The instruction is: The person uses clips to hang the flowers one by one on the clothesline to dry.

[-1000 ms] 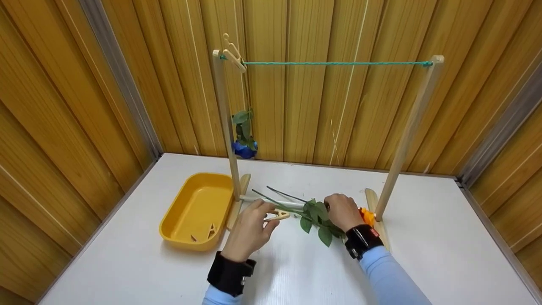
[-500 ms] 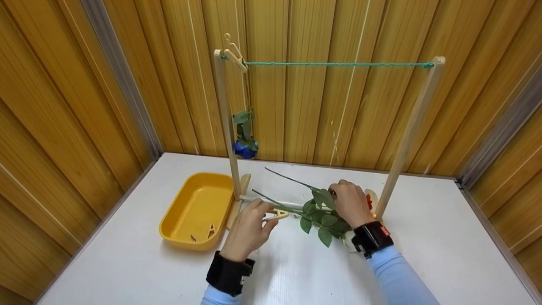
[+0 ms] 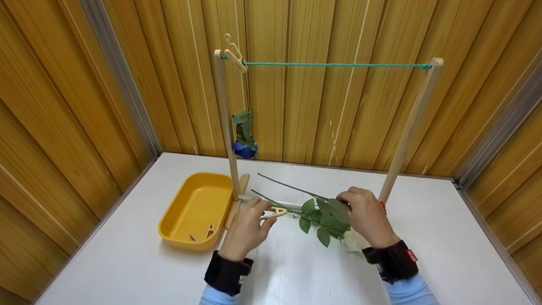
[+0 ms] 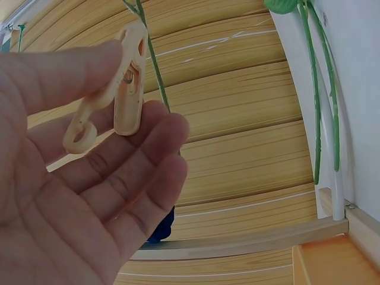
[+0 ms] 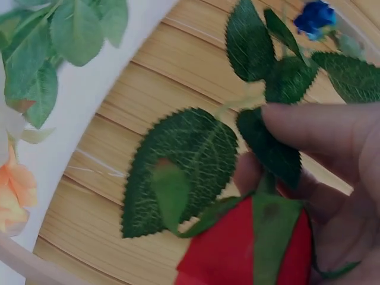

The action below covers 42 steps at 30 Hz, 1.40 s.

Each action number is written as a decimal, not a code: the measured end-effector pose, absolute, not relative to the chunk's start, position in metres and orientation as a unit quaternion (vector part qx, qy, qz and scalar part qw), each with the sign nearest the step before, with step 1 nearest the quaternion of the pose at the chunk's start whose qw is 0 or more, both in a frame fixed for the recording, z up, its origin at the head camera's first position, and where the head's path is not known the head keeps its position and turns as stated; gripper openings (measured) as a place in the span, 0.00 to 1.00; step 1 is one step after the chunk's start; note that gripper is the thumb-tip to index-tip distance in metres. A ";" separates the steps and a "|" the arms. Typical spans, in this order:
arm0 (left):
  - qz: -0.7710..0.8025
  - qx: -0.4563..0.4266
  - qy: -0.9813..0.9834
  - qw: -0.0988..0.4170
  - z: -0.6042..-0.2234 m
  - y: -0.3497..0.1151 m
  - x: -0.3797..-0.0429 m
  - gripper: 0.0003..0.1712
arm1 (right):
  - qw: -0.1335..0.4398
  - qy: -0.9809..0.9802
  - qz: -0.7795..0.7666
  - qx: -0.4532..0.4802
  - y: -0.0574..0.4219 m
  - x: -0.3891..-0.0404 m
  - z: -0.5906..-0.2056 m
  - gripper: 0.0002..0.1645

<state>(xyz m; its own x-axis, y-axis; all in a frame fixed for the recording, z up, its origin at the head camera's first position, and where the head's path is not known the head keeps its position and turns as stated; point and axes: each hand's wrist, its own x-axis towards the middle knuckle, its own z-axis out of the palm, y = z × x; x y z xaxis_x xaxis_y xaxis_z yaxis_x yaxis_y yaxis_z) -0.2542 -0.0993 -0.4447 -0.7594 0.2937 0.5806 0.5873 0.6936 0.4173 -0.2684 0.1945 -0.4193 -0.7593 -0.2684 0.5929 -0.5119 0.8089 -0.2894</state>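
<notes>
My left hand point(image 3: 247, 231) pinches a beige clothespin point(image 4: 132, 83) between thumb and fingers, just above the table. My right hand point(image 3: 369, 218) grips an artificial red rose point(image 5: 243, 243) by its stem right behind the bloom. In the head view the hand mostly hides this bloom, while its bare stem point(image 3: 292, 186) points left. Below it lies a white rose point(image 3: 353, 241) with green leaves, and an orange flower point(image 5: 18, 187) shows beside it in the right wrist view. A blue rose point(image 3: 245, 149) hangs head down from the line, held by another clothespin point(image 3: 235, 59).
A green cord point(image 3: 330, 65) spans two wooden posts, the left post point(image 3: 226, 127) and the right post point(image 3: 408, 131). At left on the white table point(image 3: 127, 271) stands a yellow tub point(image 3: 169, 216) with clothespins in it. A wood-patterned wall point(image 3: 305, 110) closes off the back.
My right hand has drawn the red rose up from the other flowers and shifted to the right. The left hand with the clothespin has stayed almost still.
</notes>
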 end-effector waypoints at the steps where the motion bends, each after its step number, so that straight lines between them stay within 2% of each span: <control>1: -0.305 -0.246 -0.888 0.241 -0.444 -0.099 -0.254 0.12 | 0.267 -0.913 0.224 0.213 0.195 -0.264 -0.420 0.10; 7: -0.308 -0.240 -0.888 0.241 -0.442 -0.099 -0.253 0.12 | 0.217 -0.930 0.230 0.188 0.197 -0.244 -0.429 0.12; 14: -0.310 -0.238 -0.889 0.238 -0.442 -0.099 -0.252 0.12 | 0.197 -0.935 0.234 0.178 0.197 -0.232 -0.445 0.15; 17: -0.304 -0.239 -0.890 0.241 -0.442 -0.099 -0.252 0.13 | 0.159 -0.941 0.248 0.166 0.198 -0.229 -0.452 0.16; 23: -0.300 -0.242 -0.890 0.245 -0.443 -0.099 -0.253 0.12 | 0.064 -0.947 0.259 0.179 0.203 -0.231 -0.465 0.22; 28: -0.302 -0.239 -0.891 0.242 -0.443 -0.100 -0.253 0.12 | 0.014 -0.946 0.262 0.190 0.203 -0.234 -0.474 0.21; 37: -0.305 -0.244 -0.889 0.239 -0.444 -0.100 -0.253 0.12 | -0.047 -0.937 0.279 0.205 0.204 -0.238 -0.482 0.19; 42: -0.306 -0.247 -0.888 0.240 -0.444 -0.099 -0.253 0.12 | -0.072 -0.933 0.283 0.209 0.205 -0.237 -0.482 0.23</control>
<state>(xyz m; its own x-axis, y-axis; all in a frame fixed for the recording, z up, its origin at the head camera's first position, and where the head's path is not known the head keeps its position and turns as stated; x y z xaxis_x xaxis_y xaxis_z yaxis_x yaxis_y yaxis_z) -0.2529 -0.0992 -0.4442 -0.7630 0.2920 0.5766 0.5855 0.6901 0.4253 -0.2367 0.2047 -0.4823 -0.9022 -0.4311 -0.0155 -0.3501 0.7527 -0.5575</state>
